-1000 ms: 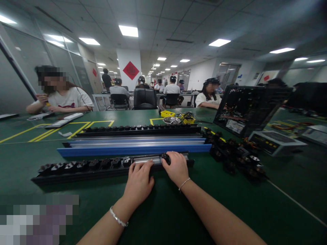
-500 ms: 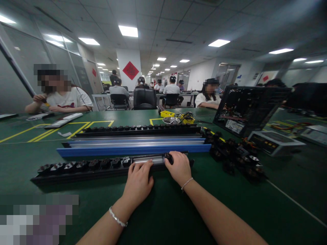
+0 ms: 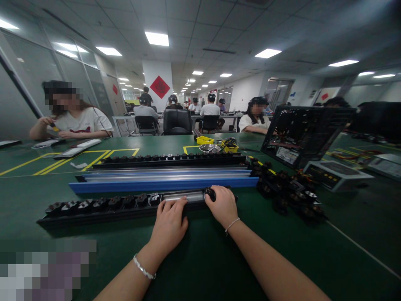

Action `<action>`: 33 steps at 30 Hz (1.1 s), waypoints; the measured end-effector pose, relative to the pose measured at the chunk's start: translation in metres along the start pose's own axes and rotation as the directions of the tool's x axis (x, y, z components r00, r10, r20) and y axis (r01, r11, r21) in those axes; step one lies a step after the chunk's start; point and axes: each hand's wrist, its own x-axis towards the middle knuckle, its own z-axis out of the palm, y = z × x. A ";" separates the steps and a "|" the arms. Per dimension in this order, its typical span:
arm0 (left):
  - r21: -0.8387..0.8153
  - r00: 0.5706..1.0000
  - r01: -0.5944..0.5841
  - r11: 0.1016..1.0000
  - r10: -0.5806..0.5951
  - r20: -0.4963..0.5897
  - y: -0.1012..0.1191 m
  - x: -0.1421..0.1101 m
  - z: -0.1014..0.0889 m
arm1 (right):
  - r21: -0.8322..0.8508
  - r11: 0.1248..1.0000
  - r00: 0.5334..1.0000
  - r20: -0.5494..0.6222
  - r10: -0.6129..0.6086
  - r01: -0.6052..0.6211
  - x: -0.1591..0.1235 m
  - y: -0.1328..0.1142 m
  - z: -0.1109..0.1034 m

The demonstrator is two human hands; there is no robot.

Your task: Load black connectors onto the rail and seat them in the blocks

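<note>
Left hand [image 3: 169, 220] palm-down, unclenched on rail [image 3: 109, 216]; right hand [image 3: 223, 205] curled, grip pinching black part [image 3: 211, 193].

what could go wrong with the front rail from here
The black part in the right grip could end up crooked in the front rail. The left grip, at the silver strip, might get pinched if that part slides toward it. Pushed back, the rail could bump the blue bar behind it.

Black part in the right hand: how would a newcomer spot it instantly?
On the green table, find the black rail nearest the camera. Near its right end, the right hand grips the part. A bare silvery stretch separates it from the row of similar parts further left.
</note>
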 end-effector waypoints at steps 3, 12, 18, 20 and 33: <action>-0.001 1.000 0.004 1.000 -0.004 0.002 0.000 0.000 0.000 | 0.003 1.000 1.000 -0.007 0.005 -0.005 0.000 0.001 0.001; -0.002 1.000 0.003 1.000 -0.003 -0.013 0.000 0.000 0.002 | 0.013 1.000 1.000 -0.007 -0.001 0.001 0.001 0.000 0.001; -0.006 1.000 0.007 1.000 -0.007 0.000 0.001 0.000 0.001 | 0.002 1.000 1.000 -0.009 0.012 -0.012 0.001 0.001 0.000; -0.001 1.000 0.008 1.000 -0.008 -0.001 0.000 0.000 0.001 | -0.004 1.000 1.000 -0.018 0.018 -0.018 0.001 0.003 0.001; 0.001 1.000 -0.002 1.000 0.002 -0.013 0.000 0.000 0.001 | -0.027 0.999 0.998 -0.034 0.043 -0.044 0.003 0.011 -0.002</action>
